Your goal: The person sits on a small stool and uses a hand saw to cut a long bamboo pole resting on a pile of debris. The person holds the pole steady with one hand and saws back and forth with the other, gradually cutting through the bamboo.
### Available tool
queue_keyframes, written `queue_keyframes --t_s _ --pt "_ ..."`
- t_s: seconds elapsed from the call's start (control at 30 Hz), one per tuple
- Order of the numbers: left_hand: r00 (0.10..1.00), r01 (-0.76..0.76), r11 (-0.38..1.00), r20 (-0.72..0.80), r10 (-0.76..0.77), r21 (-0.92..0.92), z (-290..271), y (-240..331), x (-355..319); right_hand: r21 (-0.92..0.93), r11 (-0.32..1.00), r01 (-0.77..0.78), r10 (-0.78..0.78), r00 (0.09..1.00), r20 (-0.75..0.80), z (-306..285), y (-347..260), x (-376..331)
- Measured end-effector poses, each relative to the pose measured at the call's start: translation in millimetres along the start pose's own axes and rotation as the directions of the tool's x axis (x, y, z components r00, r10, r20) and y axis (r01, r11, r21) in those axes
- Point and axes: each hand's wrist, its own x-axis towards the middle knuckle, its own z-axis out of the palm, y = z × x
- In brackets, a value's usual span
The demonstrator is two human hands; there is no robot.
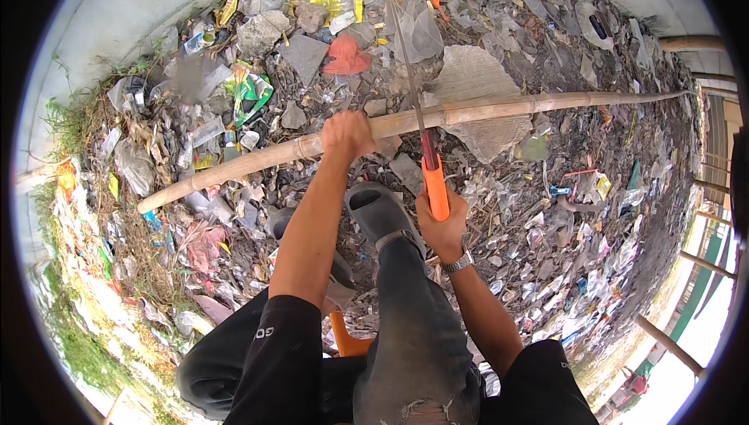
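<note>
Found left hand (348,135) clamped on bamboo pole (269,156) near frame centre; noted right hand (444,226) clamped on orange-handled saw (431,161), with blade (410,70) across pole toward top centre.

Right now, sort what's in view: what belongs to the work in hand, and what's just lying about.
In use:
- bamboo pole, under the left hand
- orange-handled saw, in the right hand, its blade crossing the pole

Lying about:
- green wrapper
- reddish scrap
- yellow packet
</note>
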Motion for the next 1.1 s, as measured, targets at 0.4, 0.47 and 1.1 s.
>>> queue_keyframes --t_s 0.4,0.47,1.1 --pt "1.0 -0.011 1.0 0.018 0.011 0.0 3 2 -10 -0.201 0.975 -0.099 0.132 0.978 0.159 -97 34 -136" --pt "1.0 -0.003 1.0 -0.003 0.003 0.015 3 0 -4 -0.059 0.997 -0.047 0.05 0.998 0.046 -41 28 -47" --pt "0.998 0.052 0.998 0.015 -0.053 0.04 -7 2 5 -0.024 0.993 -0.113 0.114 0.993 0.016 -9 25 -54"
